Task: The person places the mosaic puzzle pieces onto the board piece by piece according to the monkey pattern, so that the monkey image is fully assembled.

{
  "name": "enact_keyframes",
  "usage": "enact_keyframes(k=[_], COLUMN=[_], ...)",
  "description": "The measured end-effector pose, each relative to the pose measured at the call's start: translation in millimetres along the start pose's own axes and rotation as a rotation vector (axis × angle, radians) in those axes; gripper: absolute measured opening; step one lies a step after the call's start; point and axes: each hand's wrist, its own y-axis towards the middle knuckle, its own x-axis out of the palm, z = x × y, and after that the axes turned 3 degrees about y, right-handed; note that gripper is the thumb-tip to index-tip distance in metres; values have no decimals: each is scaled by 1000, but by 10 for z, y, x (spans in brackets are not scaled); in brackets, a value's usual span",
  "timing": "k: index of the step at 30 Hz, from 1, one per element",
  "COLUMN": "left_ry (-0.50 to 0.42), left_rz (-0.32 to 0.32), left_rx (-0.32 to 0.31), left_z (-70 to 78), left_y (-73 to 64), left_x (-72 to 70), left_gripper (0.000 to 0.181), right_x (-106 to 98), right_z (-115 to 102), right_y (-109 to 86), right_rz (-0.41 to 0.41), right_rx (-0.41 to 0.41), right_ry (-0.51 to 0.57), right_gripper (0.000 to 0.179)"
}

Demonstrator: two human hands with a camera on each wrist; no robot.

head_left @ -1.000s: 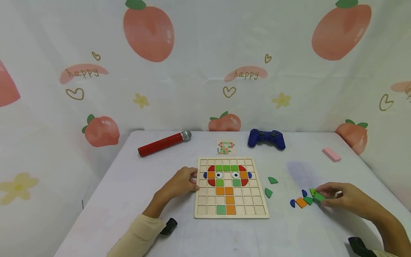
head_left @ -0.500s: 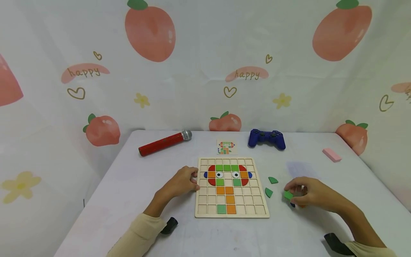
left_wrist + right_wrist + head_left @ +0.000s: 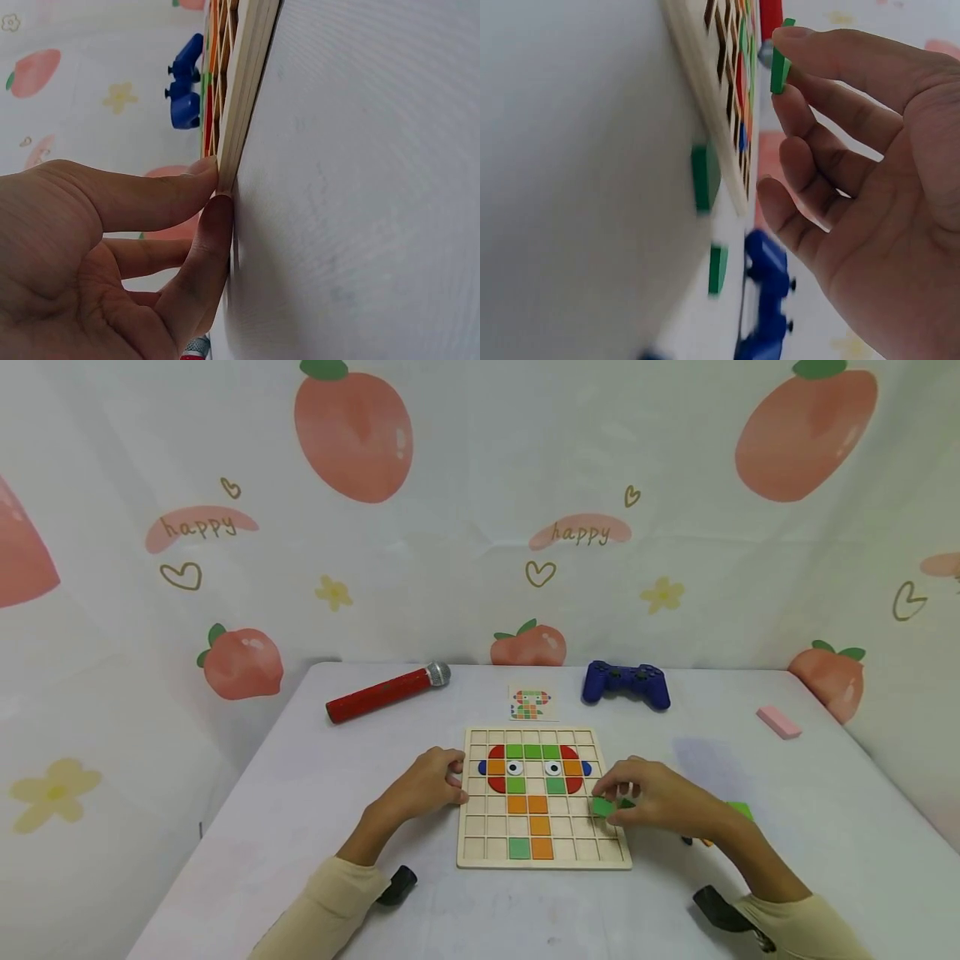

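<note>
Tile of green colour, thin and flat (image 3: pixel 602 807), is in the person's right hand (image 3: pixel 656 793), pinched between the thumb and a finger, while the remaining fingers are loosely bent. It is over the right edge of the pale wooden grid board (image 3: pixel 584 827), and the right wrist view shows it raised, apart from the board's surface.

The left hand (image 3: pixel 427 783) pinches the left edge of this board, with the thumb at the top and a finger against the side. In the grid lie red rounded pieces (image 3: pixel 497 785), green squares (image 3: pixel 532 751), orange squares (image 3: pixel 541 826), white eye pieces with black centres (image 3: pixel 514 767) and blue rounded pieces (image 3: pixel 587 768).

Near the board's right side, two dark green small pieces (image 3: pixel 718 268) lie on the white table (image 3: pixel 337 777). Further right, a bright green piece (image 3: pixel 740 810) is partly hidden by the right forearm.

Behind the board there is a small picture card (image 3: pixel 534 703). Farther to the left lies a red microphone with silver head (image 3: pixel 386 693), to the right a dark blue game controller (image 3: pixel 626 685), and well apart, a pink rectangular block (image 3: pixel 778 722)
</note>
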Motion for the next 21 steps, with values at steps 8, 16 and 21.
enact_keyframes(k=[8,16,21], left_ry=[-15,-6,-6], left_rz=[-3,-3,-2], left_rx=[-11,-19,-18], left_z=[13,15,10], left_y=[-9,-3,3], left_x=[-4,0,5], left_gripper=[63,63,63], right_x=[169,348,449], right_z=[-106,-240,-332], right_y=[262,485,604], right_rz=[-57,-99,-124], right_rx=[-15,-99,-92], right_ry=[11,0,-16], right_gripper=[22,23,24])
